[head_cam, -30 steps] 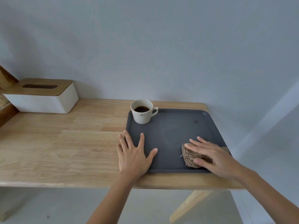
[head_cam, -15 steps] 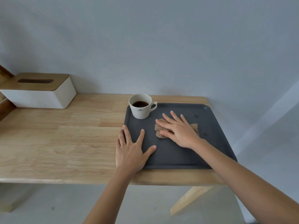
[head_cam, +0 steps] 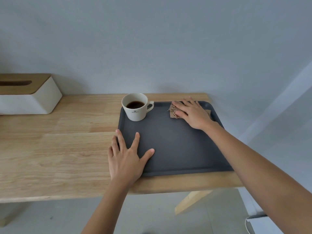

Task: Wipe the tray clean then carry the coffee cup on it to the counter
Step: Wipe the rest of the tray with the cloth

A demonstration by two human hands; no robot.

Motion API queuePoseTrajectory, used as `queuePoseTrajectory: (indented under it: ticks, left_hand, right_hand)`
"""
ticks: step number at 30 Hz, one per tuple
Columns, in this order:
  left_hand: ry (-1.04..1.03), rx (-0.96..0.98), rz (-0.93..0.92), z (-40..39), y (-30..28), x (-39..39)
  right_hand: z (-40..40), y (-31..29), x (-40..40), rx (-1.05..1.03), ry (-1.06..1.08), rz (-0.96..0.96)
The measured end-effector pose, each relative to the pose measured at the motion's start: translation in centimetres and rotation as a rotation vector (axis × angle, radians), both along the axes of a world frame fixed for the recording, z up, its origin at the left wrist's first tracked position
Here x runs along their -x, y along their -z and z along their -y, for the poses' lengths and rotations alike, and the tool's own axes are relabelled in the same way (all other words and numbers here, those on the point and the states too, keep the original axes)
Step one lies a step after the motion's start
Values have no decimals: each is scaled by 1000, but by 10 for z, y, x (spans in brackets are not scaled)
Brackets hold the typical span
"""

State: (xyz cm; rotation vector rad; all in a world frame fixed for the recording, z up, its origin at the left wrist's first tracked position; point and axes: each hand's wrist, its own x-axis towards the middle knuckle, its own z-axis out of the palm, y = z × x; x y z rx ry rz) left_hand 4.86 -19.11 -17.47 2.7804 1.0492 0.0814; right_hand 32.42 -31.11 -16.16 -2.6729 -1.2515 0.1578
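Note:
A dark grey tray lies on the right end of a wooden table. A white coffee cup with dark coffee in it stands in the tray's far left corner, handle to the right. My right hand presses flat on a crumpled brown cloth at the tray's far right corner. My left hand rests flat with fingers spread over the tray's near left edge, holding nothing.
A white tissue box with a wooden lid stands at the table's far left, against the grey wall. The table's right edge runs just past the tray. A slanted wooden leg shows below, over a grey floor.
My right hand has slid the cloth from the tray's near right side, through the middle beside the cup, to the far right corner. My left hand has stayed on the tray's edge.

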Motion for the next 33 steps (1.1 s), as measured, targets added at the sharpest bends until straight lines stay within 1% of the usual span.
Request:
queuePoseTrajectory:
  ticks: [4,9,12,17,25,28,33]
  left_hand:
    - [-17,9,2,2,-1,0]
    - [-31,16,8,3,0,-1]
    - [-15,21,0,2,-1,0]
    - [6,27,-1,0,-3,-1]
    - [12,34,-14,-1,-3,0]
    - [-6,29,-18,0,-3,-1]
    - [-25,30,-10,3,-4,-2]
  right_hand:
    - [27,1,28,-25,35,-46]
    - [67,1,94,-35,-70,-14]
    - [81,0,114,-19,-121,-4]
    - [68,-1,89,-31,-94,1]
    - [24,0,-6,-11,53,20]
    - [17,3,-9,-48,73,34]
    - [32,4,29,-44,30,10]
